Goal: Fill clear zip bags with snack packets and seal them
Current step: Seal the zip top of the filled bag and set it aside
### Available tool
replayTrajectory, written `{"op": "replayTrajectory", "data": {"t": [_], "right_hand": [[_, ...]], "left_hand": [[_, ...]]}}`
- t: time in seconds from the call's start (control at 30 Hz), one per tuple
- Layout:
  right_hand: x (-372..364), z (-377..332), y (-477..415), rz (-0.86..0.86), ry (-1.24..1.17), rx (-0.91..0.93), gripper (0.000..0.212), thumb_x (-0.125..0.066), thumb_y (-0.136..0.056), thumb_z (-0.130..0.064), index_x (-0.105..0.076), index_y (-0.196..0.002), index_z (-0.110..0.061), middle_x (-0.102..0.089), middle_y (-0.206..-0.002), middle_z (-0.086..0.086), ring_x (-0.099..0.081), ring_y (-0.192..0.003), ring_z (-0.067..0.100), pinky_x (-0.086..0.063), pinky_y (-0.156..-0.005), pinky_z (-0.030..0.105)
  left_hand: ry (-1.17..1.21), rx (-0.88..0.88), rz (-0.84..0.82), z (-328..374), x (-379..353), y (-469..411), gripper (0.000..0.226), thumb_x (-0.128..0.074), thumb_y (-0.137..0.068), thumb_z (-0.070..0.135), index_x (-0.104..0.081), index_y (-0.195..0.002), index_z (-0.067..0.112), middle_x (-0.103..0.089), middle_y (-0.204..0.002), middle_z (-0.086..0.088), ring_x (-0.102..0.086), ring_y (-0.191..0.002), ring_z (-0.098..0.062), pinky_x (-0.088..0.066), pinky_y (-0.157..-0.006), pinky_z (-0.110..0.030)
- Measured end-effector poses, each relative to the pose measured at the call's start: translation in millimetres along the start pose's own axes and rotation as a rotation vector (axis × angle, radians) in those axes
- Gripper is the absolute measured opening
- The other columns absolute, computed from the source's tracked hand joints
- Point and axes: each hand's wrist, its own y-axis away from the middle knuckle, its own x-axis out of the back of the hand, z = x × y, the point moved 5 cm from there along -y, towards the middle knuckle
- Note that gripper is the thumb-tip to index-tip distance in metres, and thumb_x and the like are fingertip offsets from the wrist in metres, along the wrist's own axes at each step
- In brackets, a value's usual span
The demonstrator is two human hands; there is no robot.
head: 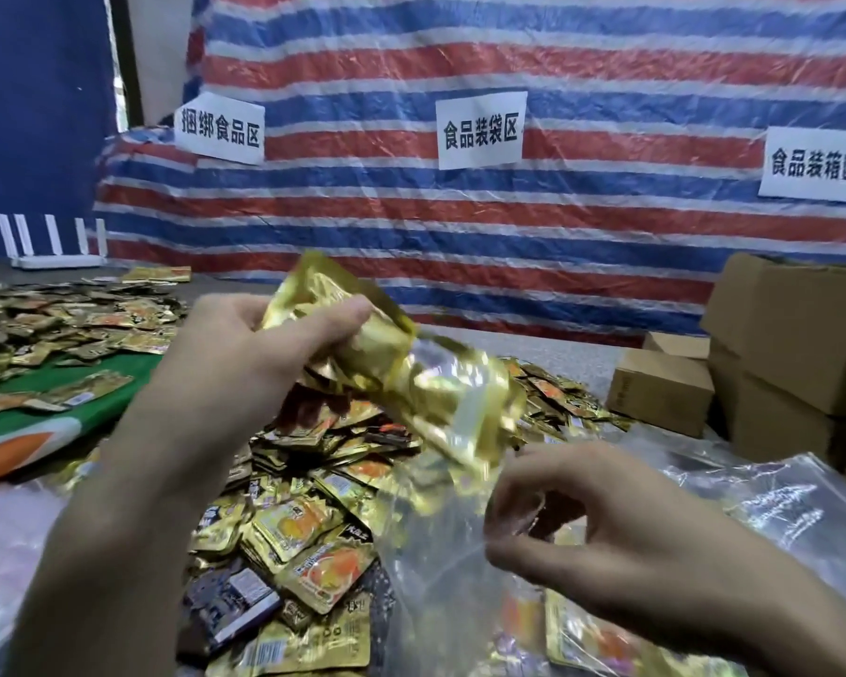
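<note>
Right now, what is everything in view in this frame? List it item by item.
Held packets: one bunch, gold, raised above the heap.
Clear zip bag: one, transparent, lower centre.
Loose packets: uncounted, gold and orange, heaped centre; more far left.
Spare clear bags: one stack, transparent, right.
Cardboard boxes: several, brown, right.
Paper signs: three, white, on the striped tarp.
Router: one, white, far left.
Cloth: one, green and orange, left.
Left hand: grips the gold bunch.
Right hand: pinches that bag.

Table (572, 354): snack pkts (313, 530), zip bags (802, 500), boxes (660, 388)
</note>
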Motion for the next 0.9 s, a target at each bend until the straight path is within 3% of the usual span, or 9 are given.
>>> {"op": "replayTrajectory", "data": {"t": [0.13,0.27,0.47,0.57,0.6,0.7,0.8,0.9], "right_hand": [[0.7,-2.5,1.1,-0.019,-0.049,0.017,0.005,-0.077,-0.083,-0.026,-0.076,-0.078,-0.026,-0.069,-0.082,-0.007,-0.068,-0.077,0.009,-0.056,-0.074,0.035],[8.3,-3.0,3.0,0.036,-0.124,0.050,0.005,-0.079,-0.082,-0.027,-0.078,-0.077,-0.027,-0.071,-0.080,-0.007,-0.069,-0.077,0.011,-0.055,-0.072,0.034],[12.3,-1.0,0.5,0.207,-0.168,0.073,0.002,-0.081,-0.078,-0.027,-0.081,-0.077,-0.025,-0.071,-0.084,-0.006,-0.070,-0.079,0.013,-0.057,-0.076,0.040],[13.1,-4.6,0.9,0.213,-0.148,0.100,0.003,-0.081,-0.076,-0.030,-0.081,-0.077,-0.026,-0.070,-0.084,-0.010,-0.070,-0.080,0.012,-0.057,-0.074,0.033],[11.3,-5.9,1.1,0.180,-0.145,0.105,0.002,-0.081,-0.077,-0.028,-0.081,-0.076,-0.026,-0.070,-0.083,-0.010,-0.069,-0.079,0.011,-0.056,-0.073,0.029],[9.1,-7.2,3.1,0.109,-0.120,0.096,0.006,-0.080,-0.080,-0.029,-0.080,-0.076,-0.025,-0.070,-0.081,-0.011,-0.068,-0.079,0.009,-0.054,-0.071,0.028],[18.3,-7.3,8.7,0.202,-0.116,0.120,0.008,-0.076,-0.079,-0.032,-0.078,-0.075,-0.025,-0.070,-0.078,-0.009,-0.068,-0.079,0.011,-0.054,-0.071,0.032],[26.5,-9.0,14.7,0.264,-0.117,0.142,0.008,-0.077,-0.080,-0.031,-0.076,-0.073,-0.027,-0.070,-0.076,-0.008,-0.068,-0.078,0.015,-0.053,-0.069,0.033]], "left_hand": [[-0.229,0.016,-0.046,6.1,-5.1,12.3,0.029,-0.071,-0.074,0.053,-0.078,-0.069,0.025,-0.070,-0.062,0.001,-0.054,-0.047,-0.003,-0.040,-0.061,-0.032],[-0.297,0.070,-0.076,-2.9,-13.3,9.5,0.037,-0.069,-0.080,0.052,-0.077,-0.078,0.016,-0.073,-0.077,-0.008,-0.066,-0.075,-0.026,-0.049,-0.085,-0.042],[-0.321,0.193,-0.314,-32.3,-43.7,-0.5,0.030,-0.065,-0.089,0.051,-0.070,-0.085,0.022,-0.076,-0.086,-0.005,-0.072,-0.087,-0.028,-0.055,-0.091,-0.050],[-0.295,0.203,-0.367,-40.2,-56.5,-3.9,0.028,-0.064,-0.093,0.043,-0.070,-0.089,0.016,-0.075,-0.090,-0.008,-0.071,-0.081,-0.024,-0.057,-0.082,-0.043],[-0.274,0.185,-0.373,-40.0,-60.5,-4.4,0.028,-0.067,-0.091,0.042,-0.070,-0.093,0.015,-0.075,-0.091,-0.010,-0.072,-0.084,-0.027,-0.058,-0.083,-0.048],[-0.268,0.135,-0.293,-35.8,-61.6,-5.2,0.049,-0.083,-0.073,0.047,-0.061,-0.104,0.016,-0.076,-0.089,-0.010,-0.075,-0.077,-0.029,-0.060,-0.076,-0.052],[-0.280,0.098,-0.275,-30.0,-58.7,-5.1,0.063,-0.083,-0.050,0.061,-0.063,-0.093,0.020,-0.076,-0.076,-0.002,-0.071,-0.061,-0.013,-0.055,-0.055,-0.033],[-0.141,0.040,-0.335,-23.3,-56.2,-6.6,0.045,-0.082,-0.061,0.049,-0.069,-0.087,0.015,-0.076,-0.074,-0.006,-0.066,-0.055,-0.010,-0.050,-0.050,-0.024]]}}
